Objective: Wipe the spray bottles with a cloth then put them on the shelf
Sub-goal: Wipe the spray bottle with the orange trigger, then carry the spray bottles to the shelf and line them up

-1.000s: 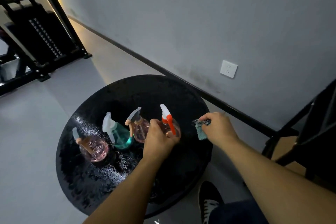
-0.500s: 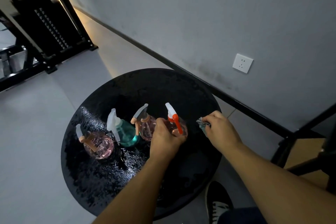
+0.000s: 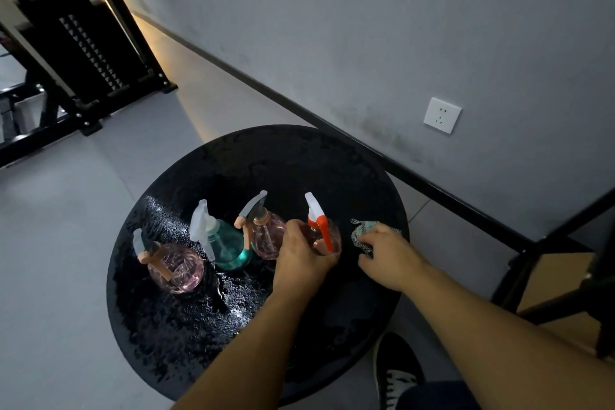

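Your left hand point(image 3: 301, 256) is wrapped around the pink bottle with the red trigger point(image 3: 324, 233), which stands upright on the round black table point(image 3: 253, 160); your fingers cover most of its near side, so only the white nozzle, the trigger and a strip of its pink body show. Your right hand point(image 3: 387, 255) sits just beside it at 3 o'clock, fingers curled over a checked cloth point(image 3: 361, 233). Only a bunched corner of the cloth sticks out past your knuckles, and how much is under your palm cannot be made out.

At 9 o'clock from the held bottle stand three more in a row: a pink bottle with a grey nozzle point(image 3: 266, 236), touching your left hand or very nearly so, then a teal bottle point(image 3: 226, 243), then a pink ribbed bottle point(image 3: 176, 268) furthest out. The tabletop glistens with droplets around them. At 5 o'clock a black shoe point(image 3: 396, 373) peeks from below the table edge. A dark frame point(image 3: 565, 236) is cut off at the right border; whether it is the shelf is unclear.
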Tool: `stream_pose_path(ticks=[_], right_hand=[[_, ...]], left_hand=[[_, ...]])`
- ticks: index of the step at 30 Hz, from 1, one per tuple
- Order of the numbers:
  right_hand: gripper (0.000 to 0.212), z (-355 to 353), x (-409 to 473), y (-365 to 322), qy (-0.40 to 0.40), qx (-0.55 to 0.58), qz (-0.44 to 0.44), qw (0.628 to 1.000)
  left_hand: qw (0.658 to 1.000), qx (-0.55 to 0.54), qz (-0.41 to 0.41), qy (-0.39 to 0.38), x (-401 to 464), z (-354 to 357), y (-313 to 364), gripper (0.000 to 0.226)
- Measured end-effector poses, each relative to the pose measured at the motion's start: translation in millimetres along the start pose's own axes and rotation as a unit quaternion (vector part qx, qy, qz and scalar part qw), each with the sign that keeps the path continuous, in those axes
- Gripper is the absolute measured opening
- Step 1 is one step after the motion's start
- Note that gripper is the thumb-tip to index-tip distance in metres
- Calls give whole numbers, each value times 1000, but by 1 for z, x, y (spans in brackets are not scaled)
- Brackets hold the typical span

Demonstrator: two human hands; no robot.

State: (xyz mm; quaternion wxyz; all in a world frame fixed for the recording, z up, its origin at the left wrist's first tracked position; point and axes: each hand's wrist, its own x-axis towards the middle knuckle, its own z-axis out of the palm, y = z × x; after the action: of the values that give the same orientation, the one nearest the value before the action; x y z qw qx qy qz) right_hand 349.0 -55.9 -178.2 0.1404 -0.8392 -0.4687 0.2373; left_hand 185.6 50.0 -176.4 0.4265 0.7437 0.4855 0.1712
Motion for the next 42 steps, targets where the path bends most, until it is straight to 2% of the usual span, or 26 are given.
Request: stream_pose_path(ticks=[6, 10, 13, 17, 24, 35, 42], right_hand=[[36, -16, -4, -3, 26, 0, 7, 1000], [44, -27, -6, -13, 26, 21, -6, 999], [46, -36, -9, -24, 36, 41, -25, 998], [51, -45, -8, -40, 45, 31, -49, 997], [58, -51, -8, -66, 50, 107, -56, 991], [26, -40, 1, -84, 35, 140, -62, 988], [23, -37, 0, -89, 26, 145, -45, 988]], left_hand=[[999, 32, 11, -26, -2, -3, -2, 72], [997, 65, 34, -35, -9, -13, -1, 80], [994, 88, 53, -35, -19, -30, 3, 74], [988, 141, 59, -31, -38, -56, 3, 91], [979, 182, 90, -25, -70, -89, -11, 87], [966, 235, 92, -55, -85, -127, -39, 80], [951, 284, 90, -79, -87, -139, -38, 84]])
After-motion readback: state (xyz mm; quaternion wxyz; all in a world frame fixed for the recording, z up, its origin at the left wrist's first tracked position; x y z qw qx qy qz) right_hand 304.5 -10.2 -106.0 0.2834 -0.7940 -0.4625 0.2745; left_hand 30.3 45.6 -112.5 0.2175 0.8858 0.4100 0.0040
